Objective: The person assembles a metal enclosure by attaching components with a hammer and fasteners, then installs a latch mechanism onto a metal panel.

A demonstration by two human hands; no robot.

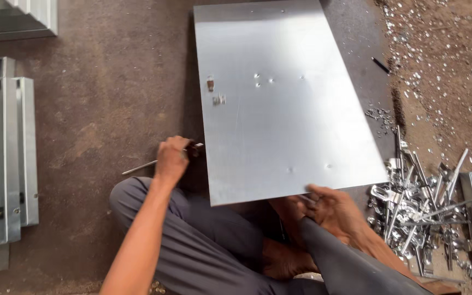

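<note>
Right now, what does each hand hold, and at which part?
The left hand grips a thin metal rod near its dark end, beside the metal sheet. The right hand holds the sheet's near edge.

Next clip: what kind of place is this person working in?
Likely a sheet-metal fabrication workshop, worked on the floor. A flat galvanized steel sheet lies on the bare ground, a heap of silvery metal latch fittings sits beside it, and folded grey metal channels are stacked nearby.
</note>
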